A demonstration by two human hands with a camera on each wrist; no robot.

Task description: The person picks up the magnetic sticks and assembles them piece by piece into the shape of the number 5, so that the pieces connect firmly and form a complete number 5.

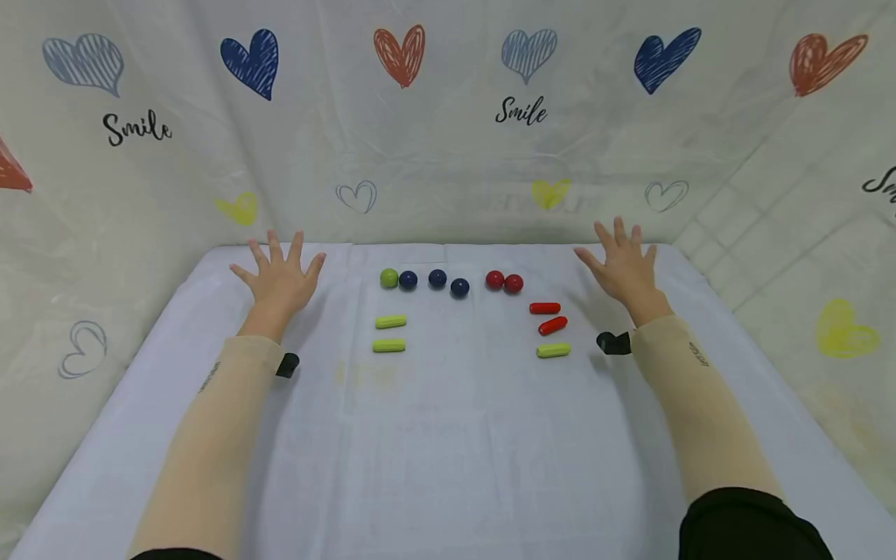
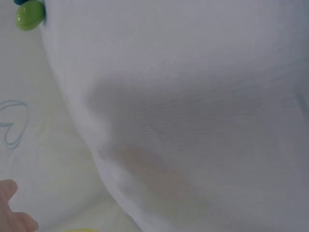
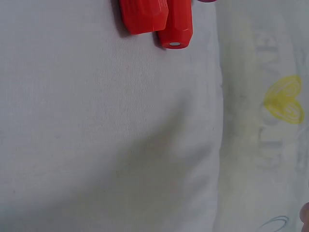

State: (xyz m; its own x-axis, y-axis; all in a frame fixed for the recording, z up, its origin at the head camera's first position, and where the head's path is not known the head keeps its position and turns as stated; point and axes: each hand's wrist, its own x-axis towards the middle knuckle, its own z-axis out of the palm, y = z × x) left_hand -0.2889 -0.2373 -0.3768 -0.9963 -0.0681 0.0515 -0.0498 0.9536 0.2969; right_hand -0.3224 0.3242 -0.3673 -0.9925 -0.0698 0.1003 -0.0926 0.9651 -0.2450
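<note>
My left hand (image 1: 282,281) is spread over the far left of the table, fingers straight and holding nothing. On the far right, my right hand (image 1: 624,268) is likewise spread and holds nothing. Between them, a green ball (image 1: 388,278) sits beside three dark blue balls (image 1: 437,278), and two red balls (image 1: 495,280) lie to their right. Two yellow-green sticks (image 1: 389,345) lie nearer my left hand. Close to the right hand are two red sticks (image 1: 544,308) and a third yellow-green stick (image 1: 553,351); the right wrist view shows the red sticks' faceted sides (image 3: 143,14).
A white cloth (image 1: 434,451) covers the table. Behind it hangs a pale curtain (image 1: 448,148) printed with hearts and words, which also runs down both sides. Dark wrist cameras (image 1: 614,343) sit at the inner side of both wrists.
</note>
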